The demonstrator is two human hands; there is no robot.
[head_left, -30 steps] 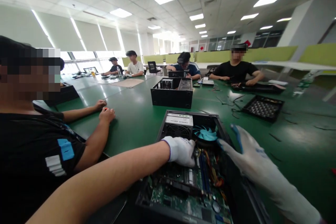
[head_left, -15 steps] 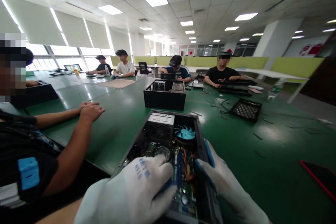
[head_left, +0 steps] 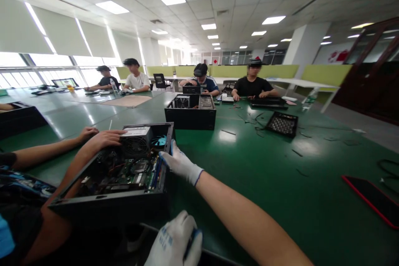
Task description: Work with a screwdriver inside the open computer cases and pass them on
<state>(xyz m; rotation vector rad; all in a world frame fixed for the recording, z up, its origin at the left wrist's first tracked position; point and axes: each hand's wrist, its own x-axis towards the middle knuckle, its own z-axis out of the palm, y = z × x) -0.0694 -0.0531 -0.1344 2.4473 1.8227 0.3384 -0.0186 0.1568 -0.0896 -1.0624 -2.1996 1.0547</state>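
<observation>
An open computer case (head_left: pixel 109 195) lies at the left on the green table, with a motherboard (head_left: pixel 137 170), a power supply (head_left: pixel 136 143) and a blue fan (head_left: pixel 159 141) inside. My right hand (head_left: pixel 181 161), in a white glove with a blue palm, grips the case's right wall, thumb over the rim. Low in the view, my gloved left hand (head_left: pixel 176 241) is away from the case near the table's front edge. Its fingers are curled together, and what they hold, if anything, is hidden. A co-worker's bare hand (head_left: pixel 107 139) rests on the case's far left edge.
Another open case (head_left: pixel 190 118) stands farther back, with co-workers seated behind it. To the right are a black perforated panel (head_left: pixel 282 124), loose dark strips (head_left: pixel 297 153) and a red-edged black flat object (head_left: pixel 370 199). Another case (head_left: pixel 21 120) sits at far left.
The case has moved left and turned, my right hand still on its wall. My left hand has come out of it, down towards me. The co-worker's hand is now on the case.
</observation>
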